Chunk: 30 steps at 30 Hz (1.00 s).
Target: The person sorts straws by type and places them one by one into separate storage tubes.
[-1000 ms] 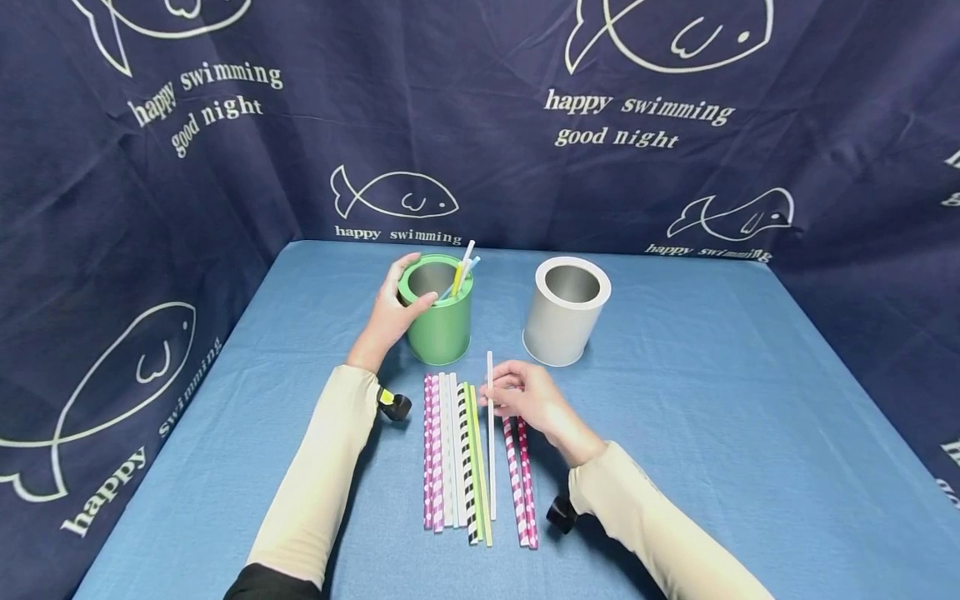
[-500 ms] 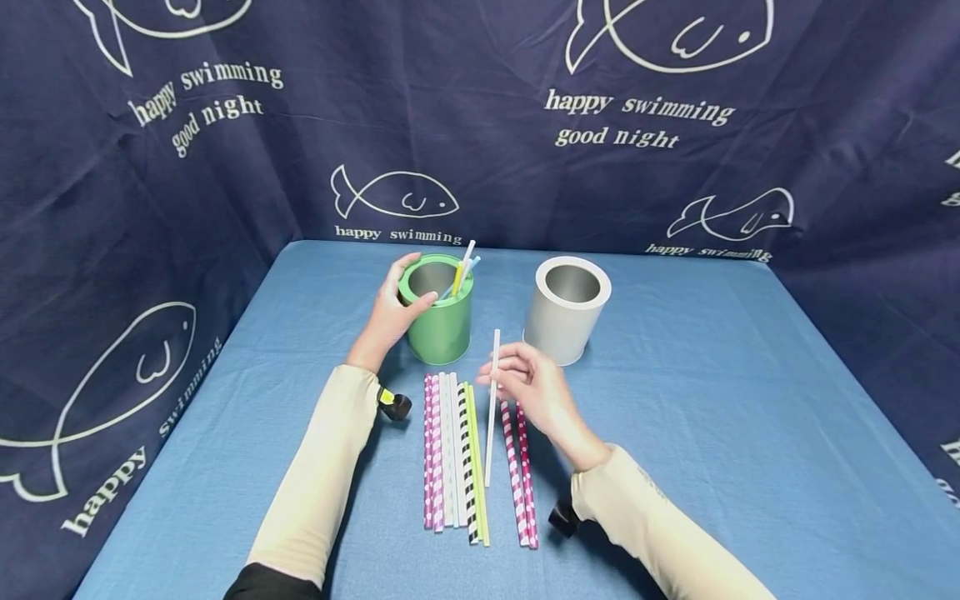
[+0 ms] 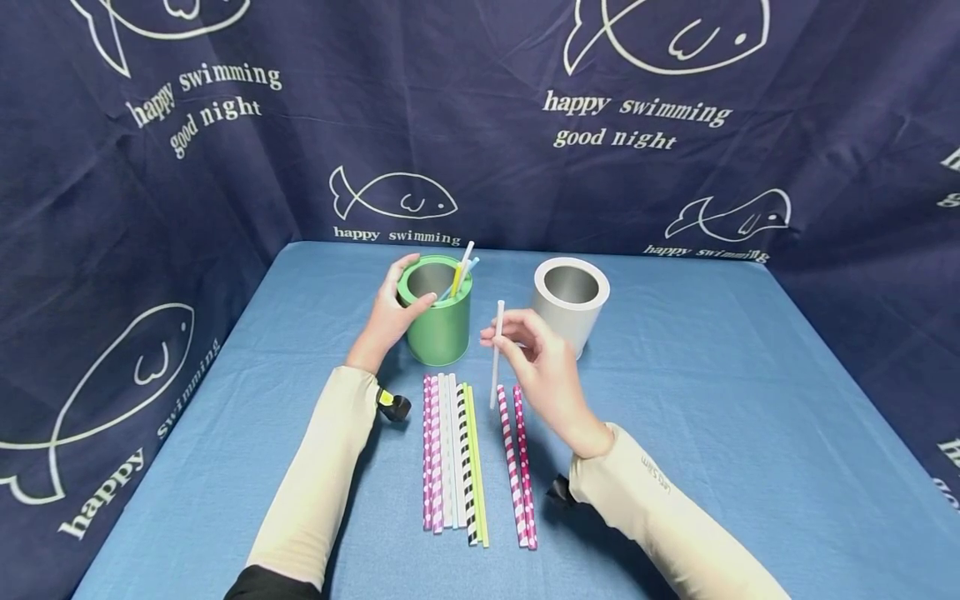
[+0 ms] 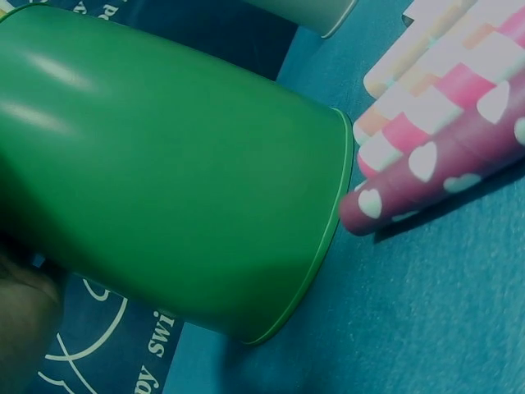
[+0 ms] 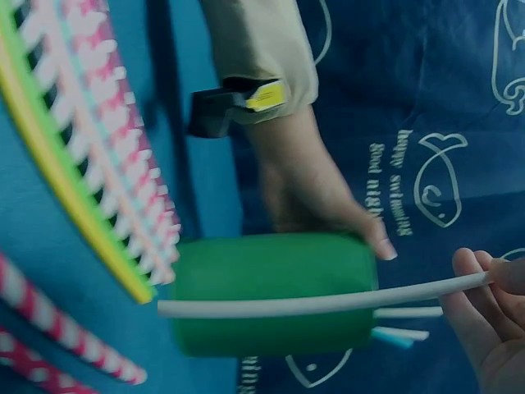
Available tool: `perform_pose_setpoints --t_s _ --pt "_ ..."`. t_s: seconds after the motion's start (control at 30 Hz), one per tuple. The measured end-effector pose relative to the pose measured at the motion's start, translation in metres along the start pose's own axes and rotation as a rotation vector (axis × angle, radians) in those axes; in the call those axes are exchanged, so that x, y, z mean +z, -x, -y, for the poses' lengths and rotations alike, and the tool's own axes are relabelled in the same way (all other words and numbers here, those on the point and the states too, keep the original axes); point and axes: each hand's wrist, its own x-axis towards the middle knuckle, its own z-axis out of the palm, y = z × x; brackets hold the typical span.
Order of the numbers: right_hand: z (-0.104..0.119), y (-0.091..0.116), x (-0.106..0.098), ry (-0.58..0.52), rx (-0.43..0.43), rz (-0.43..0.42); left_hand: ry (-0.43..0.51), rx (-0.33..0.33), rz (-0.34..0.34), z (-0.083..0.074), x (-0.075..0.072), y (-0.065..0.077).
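Premises resemble a screened recording booth; what room lies beyond the fabric is hidden from where I stand. Navy cloth hangings (image 3: 510, 179) enclose the back and both sides, printed with white fish (image 3: 411, 202) and lettering (image 3: 637, 108) reading "happy swimming good night". The bench (image 3: 697, 375) in front of me is covered in plain blue cloth. A small black, camera-like device (image 3: 395, 407) sits at each sleeve cuff (image 3: 356, 387).

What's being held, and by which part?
The left grip holds a green can by its rim; the right grip pinches a white straw near its upper end.
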Motion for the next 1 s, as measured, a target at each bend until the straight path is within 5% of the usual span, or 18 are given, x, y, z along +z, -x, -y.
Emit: perform_pose_setpoints --t_s 0.73,1.0 --pt "0.034 -0.041 0.018 -0.275 -0.337 -0.328 0.008 0.008 -0.002 0.0 0.0 0.0" --pt "0.022 -0.047 0.028 -0.316 -0.316 -0.378 0.005 0.005 0.0 0.002 0.0 0.0"
